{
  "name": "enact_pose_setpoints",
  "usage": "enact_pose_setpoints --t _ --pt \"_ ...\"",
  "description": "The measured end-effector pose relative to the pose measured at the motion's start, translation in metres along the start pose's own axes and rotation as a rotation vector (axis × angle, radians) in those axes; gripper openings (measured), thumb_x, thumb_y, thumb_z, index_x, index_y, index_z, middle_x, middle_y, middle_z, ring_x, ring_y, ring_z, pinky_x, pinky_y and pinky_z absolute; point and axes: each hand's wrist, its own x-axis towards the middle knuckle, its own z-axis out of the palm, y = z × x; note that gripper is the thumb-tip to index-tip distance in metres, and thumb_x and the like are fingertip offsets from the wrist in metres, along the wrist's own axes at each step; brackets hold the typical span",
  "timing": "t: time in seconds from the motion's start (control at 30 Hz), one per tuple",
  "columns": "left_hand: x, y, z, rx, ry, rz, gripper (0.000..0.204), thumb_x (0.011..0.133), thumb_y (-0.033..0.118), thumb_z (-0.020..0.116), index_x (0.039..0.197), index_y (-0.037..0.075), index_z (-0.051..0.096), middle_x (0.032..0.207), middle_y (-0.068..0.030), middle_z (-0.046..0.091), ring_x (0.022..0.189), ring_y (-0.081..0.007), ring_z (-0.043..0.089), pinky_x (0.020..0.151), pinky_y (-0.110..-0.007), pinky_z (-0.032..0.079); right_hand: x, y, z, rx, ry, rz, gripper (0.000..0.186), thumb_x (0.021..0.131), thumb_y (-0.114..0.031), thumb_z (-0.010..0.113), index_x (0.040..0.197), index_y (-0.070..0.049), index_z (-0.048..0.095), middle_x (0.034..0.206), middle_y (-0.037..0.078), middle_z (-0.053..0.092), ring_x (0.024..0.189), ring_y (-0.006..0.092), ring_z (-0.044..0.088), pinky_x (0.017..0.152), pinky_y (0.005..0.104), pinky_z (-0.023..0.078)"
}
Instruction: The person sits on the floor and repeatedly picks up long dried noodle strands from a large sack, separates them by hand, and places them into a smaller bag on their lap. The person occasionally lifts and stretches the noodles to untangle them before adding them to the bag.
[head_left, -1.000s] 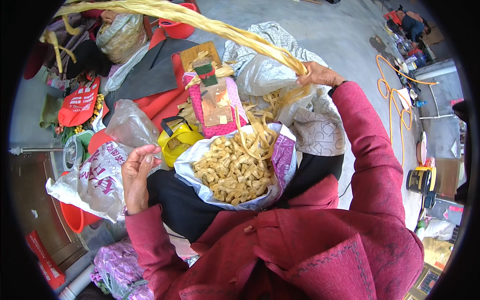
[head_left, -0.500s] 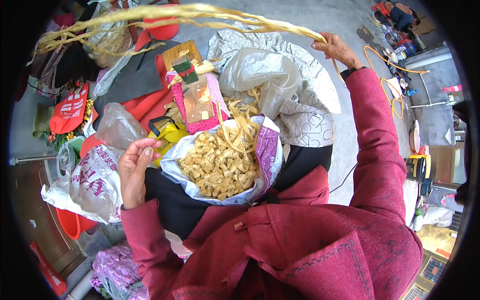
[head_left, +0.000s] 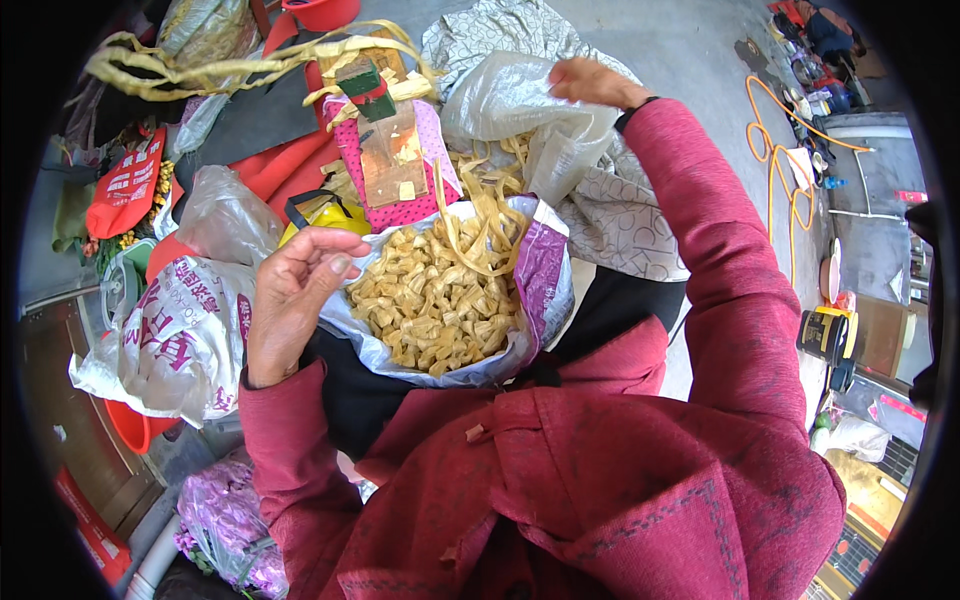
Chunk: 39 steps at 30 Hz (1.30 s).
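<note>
Grey concrete floor [head_left: 690, 50] behind, crowded on the left with bags and red cloth. Left hand [head_left: 290, 295] raised at the rim of one open bag [head_left: 545, 275] on the lap, fingers loosely curled, apart, holding nothing visible. Right hand [head_left: 590, 80] stretched far forward, closed on one clear plastic bag [head_left: 510, 110]. Bag full of knotted yellow strips [head_left: 430, 300], too many to count. One long strip bundle [head_left: 230, 65] arched above. Open floor only to the right.

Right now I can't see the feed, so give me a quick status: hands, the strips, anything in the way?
Left hand open at bag rim. Right hand gripping pale strips over clear plastic bag. Knotted pieces fill bag. Nothing blocking.
</note>
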Motion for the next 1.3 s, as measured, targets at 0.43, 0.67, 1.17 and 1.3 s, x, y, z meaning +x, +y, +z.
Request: enact_pose_setpoints --t 0.43,0.67,1.17,1.3 --pt "0.048 -0.023 0.006 -0.023 -0.073 -0.171 0.021 0.088 0.0 0.056 0.108 -0.001 0.058 0.104 -0.0072 0.065 0.089 -0.0099 0.057 0.083 -0.025 0.045 0.084 0.04 0.208 -0.099 -0.432 -0.077 0.071 0.073 -0.029 0.071 0.133 -0.001 0.047 0.122 0.022 0.058 0.115 0.0331 0.055 0.097 0.0368 0.043" --pt "0.06 -0.027 0.005 -0.087 0.008 -0.165 0.029 0.084 0.011 0.066 0.108 -0.004 0.059 0.105 -0.0117 0.064 0.09 -0.0149 0.057 0.083 -0.029 0.045 0.115 0.047 0.275 -0.171 -0.224 -0.314 0.107 0.064 -0.038 0.079 0.147 -0.007 0.019 0.137 0.02 0.045 0.126 0.0311 0.046 0.103 0.0379 0.038" --pt "0.067 -0.029 0.017 -0.064 0.076 -0.207 0.037 0.085 0.027 0.068 0.103 -0.004 0.06 0.101 -0.0175 0.064 0.084 -0.0195 0.06 0.078 -0.031 0.047 0.123 0.111 0.2 0.997 -0.256 0.334 0.045 0.081 -0.031 0.067 0.119 -0.007 0.061 0.126 0.013 0.058 0.118 0.0227 0.053 0.103 0.0409 0.039" --pt "0.065 -0.028 0.016 -0.073 0.046 -0.189 0.036 0.086 0.025 0.068 0.104 -0.005 0.06 0.102 -0.0171 0.064 0.086 -0.0193 0.06 0.079 -0.031 0.046 0.117 0.126 0.099 1.109 0.146 0.118 0.028 0.076 -0.012 0.066 0.101 0.002 0.065 0.095 0.011 0.068 0.082 0.0127 0.062 0.08 0.0283 0.052"
